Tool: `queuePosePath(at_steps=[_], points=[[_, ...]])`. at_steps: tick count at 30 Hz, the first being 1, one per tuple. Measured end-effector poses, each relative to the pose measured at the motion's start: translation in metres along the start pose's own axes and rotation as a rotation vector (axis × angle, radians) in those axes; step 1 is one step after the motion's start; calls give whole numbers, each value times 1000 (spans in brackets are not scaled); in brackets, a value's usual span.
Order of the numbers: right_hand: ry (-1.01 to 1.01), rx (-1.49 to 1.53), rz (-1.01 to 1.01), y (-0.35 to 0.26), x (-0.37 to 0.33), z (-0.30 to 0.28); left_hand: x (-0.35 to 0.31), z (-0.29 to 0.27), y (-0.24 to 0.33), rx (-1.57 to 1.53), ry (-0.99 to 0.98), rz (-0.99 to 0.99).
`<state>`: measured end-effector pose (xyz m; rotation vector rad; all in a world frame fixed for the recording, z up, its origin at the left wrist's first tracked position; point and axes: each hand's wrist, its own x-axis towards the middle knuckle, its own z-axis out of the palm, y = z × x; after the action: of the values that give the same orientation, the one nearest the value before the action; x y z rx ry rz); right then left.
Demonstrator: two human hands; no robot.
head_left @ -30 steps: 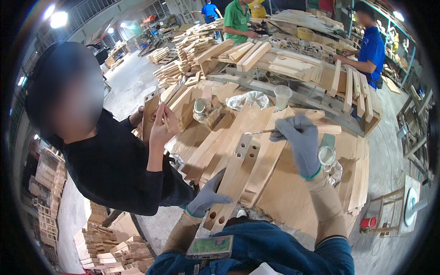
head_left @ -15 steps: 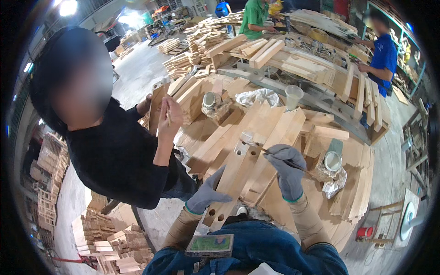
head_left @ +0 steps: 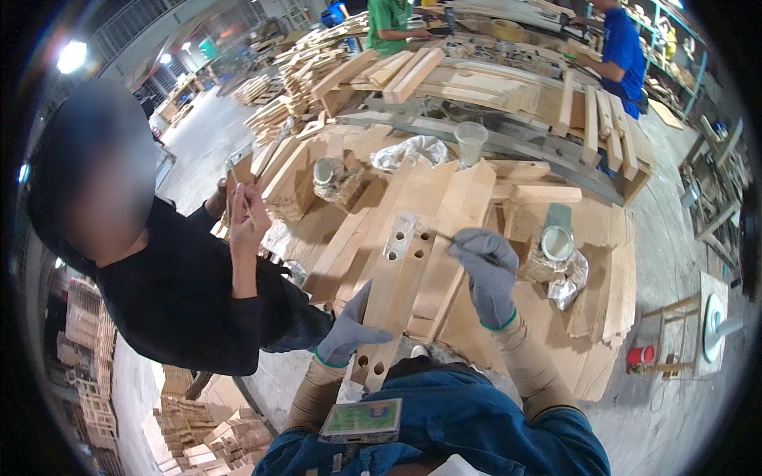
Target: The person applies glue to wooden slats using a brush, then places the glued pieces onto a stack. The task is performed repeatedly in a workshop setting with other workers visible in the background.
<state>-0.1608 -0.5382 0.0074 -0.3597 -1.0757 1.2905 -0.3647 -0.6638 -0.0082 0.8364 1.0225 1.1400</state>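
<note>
My left hand [head_left: 353, 329], in a grey glove, grips the side of a pale wooden board [head_left: 381, 295] that slants away from my body. Holes show at both ends of this board; the far ones look wet around their rims. My right hand [head_left: 486, 270], gloved too, is closed on a thin stick [head_left: 446, 236] whose tip points left, close to the far holes. Most of the stick is hidden by the glove. Right of that hand, a cup of whitish paste [head_left: 557, 243] rests on a smeared block, with crumpled plastic [head_left: 567, 285] beside it.
At the left a person in black [head_left: 190, 285] holds a thin stick and a wooden piece. Another paste cup [head_left: 325, 170], a clear plastic cup [head_left: 471, 141] and a plastic bag [head_left: 409, 152] stand farther back. Co-workers in green [head_left: 389, 28] and blue [head_left: 623, 51] are behind stacked boards.
My right hand has turned slightly, and the stick's tip has drawn back from the far holes. My left hand keeps its hold on the board. The whole view has shifted.
</note>
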Motion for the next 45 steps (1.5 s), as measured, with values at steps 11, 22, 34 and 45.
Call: queuePosePath(at_steps=[11, 22, 34, 45], points=[[480, -276, 31, -51, 20, -176, 21, 15, -23, 3, 52, -55], [419, -1174, 182, 2, 2, -305, 44, 2, -41, 159, 129, -120], [706, -117, 43, 9, -18, -296, 41, 10, -44, 249, 186, -78], [831, 131, 122, 10, -29, -297, 40, 2, -42, 250, 183, -173]])
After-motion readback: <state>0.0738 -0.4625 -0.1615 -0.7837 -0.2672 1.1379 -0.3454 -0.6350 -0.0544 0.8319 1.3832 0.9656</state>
